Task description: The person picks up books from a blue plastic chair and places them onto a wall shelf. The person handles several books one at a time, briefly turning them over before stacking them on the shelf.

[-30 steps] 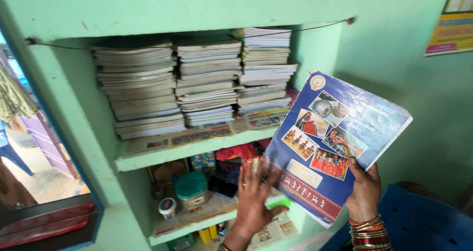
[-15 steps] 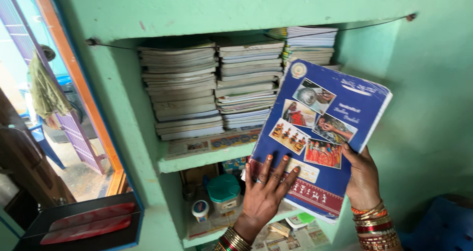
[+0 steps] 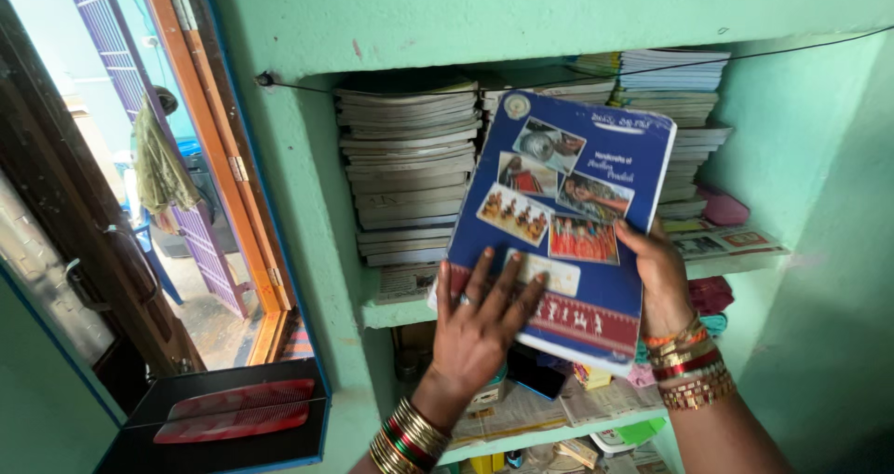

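A large blue book with several small photos on its cover and a dark red band at the bottom is held up in front of a green wall shelf. My right hand grips its right edge, thumb on the cover. My left hand lies flat with fingers spread on the lower left of the cover. The book hides the middle stack of books behind it. Both wrists wear many bangles.
Stacks of books fill the upper green shelf, with another stack at right. Lower shelves hold newspapers and small items. A thin cord runs across the niche. An open doorway and a dark tray with red combs lie left.
The book has moved left and up, closer to the shelf and more upright. My left hand has slid onto its cover. The view has swung right, showing more of the doorway.
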